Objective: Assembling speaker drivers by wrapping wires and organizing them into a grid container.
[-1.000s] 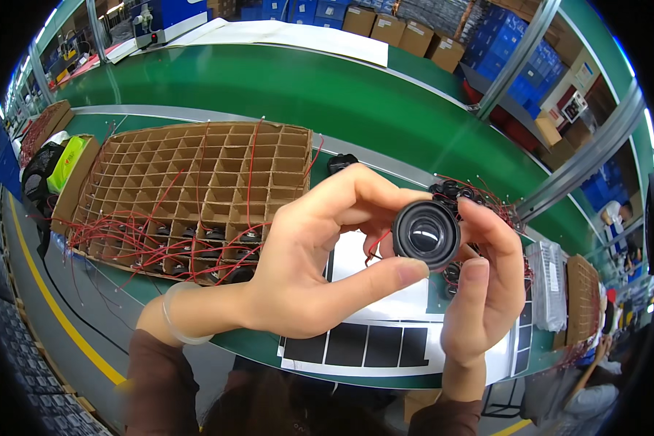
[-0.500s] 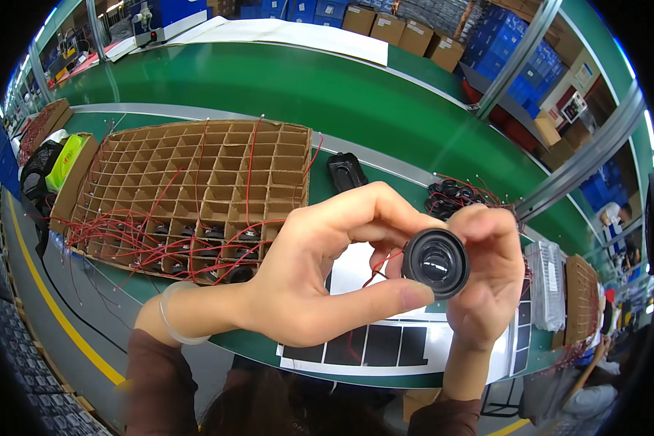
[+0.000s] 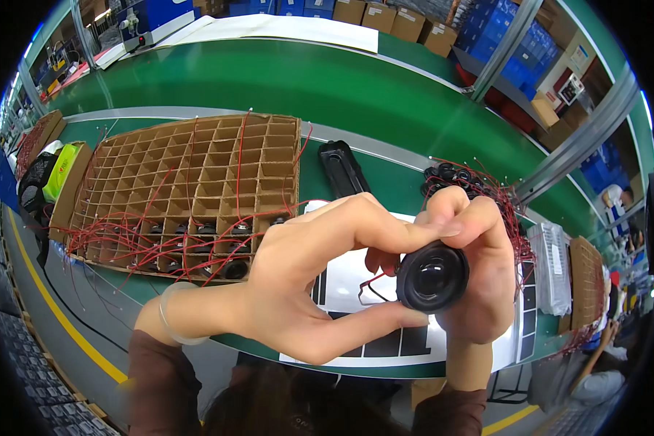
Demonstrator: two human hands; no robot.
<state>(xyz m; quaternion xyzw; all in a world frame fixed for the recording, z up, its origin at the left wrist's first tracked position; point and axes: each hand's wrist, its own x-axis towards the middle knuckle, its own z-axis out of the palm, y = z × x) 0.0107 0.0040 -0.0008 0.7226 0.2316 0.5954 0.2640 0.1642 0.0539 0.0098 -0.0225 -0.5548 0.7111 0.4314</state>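
Note:
A small round black speaker (image 3: 432,277) faces up toward me over the bench, with red and black wires at its left side. My left hand (image 3: 291,291) grips its rim, the thumb at the lower edge and the index finger along the top. Curled about the far right side, my right hand (image 3: 485,283) has its fingertips at the upper rim, meeting the left index finger. Some of its fingers are hidden behind the speaker. Beneath both hands lies a white sheet with black rectangles (image 3: 407,341).
Left of my hands stands a cardboard divider box (image 3: 218,156), its near cells holding speakers with red wires. A black oblong case (image 3: 343,171) lies beyond my left hand. More wired speakers (image 3: 454,174) are heaped at the right, near clear plastic trays (image 3: 550,269). A green conveyor (image 3: 269,76) runs behind.
My right fingers have come over the speaker's top rim, and the left index finger has straightened toward them. The speaker is slightly turned. The view has shifted a little, showing more of the black case.

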